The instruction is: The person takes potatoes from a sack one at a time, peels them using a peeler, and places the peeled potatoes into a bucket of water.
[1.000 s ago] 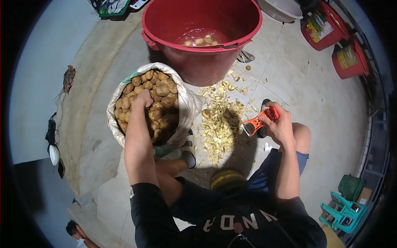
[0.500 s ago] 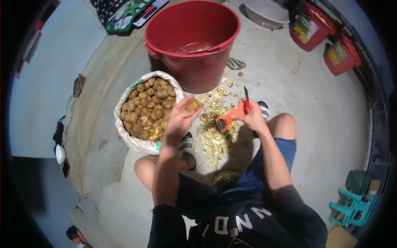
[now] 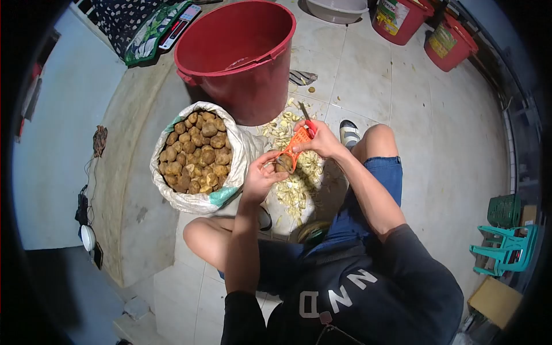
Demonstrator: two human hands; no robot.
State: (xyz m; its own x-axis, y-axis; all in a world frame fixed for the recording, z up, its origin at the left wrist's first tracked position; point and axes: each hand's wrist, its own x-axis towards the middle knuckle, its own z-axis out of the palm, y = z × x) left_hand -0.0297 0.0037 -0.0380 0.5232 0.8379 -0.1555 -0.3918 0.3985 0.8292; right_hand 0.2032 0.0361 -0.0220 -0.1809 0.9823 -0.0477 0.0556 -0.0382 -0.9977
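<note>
We hold a potato [image 3: 283, 165] in our left hand [image 3: 263, 177], the fingers curled around it from the side nearest the sack [image 3: 244, 138]. Our right hand [image 3: 319, 141] is closed on an orange peeler [image 3: 299, 139], with the thumb laid along its handle. The peeler's head overlaps the potato, though we cannot tell whether the blade touches the skin. A knife [image 3: 309, 125] with a red handle and a dark blade also pokes out of the right hand, pointing away from us.

The potato is in front of our body, between the two hands and above a scatter of peelings [image 3: 292, 194] on the tiled floor [image 3: 443, 126]. To our left, the white sack stands open, its top rolled down, full of unpeeled potatoes [image 3: 198, 144]. Just beyond it we have a big red tub [image 3: 247, 98]; near its base lie a striped cloth [image 3: 303, 78] and one small round thing [image 3: 311, 89]. Farther off to the right we see a pale basin [image 3: 336, 11] and two red buckets [image 3: 397, 24].
</note>
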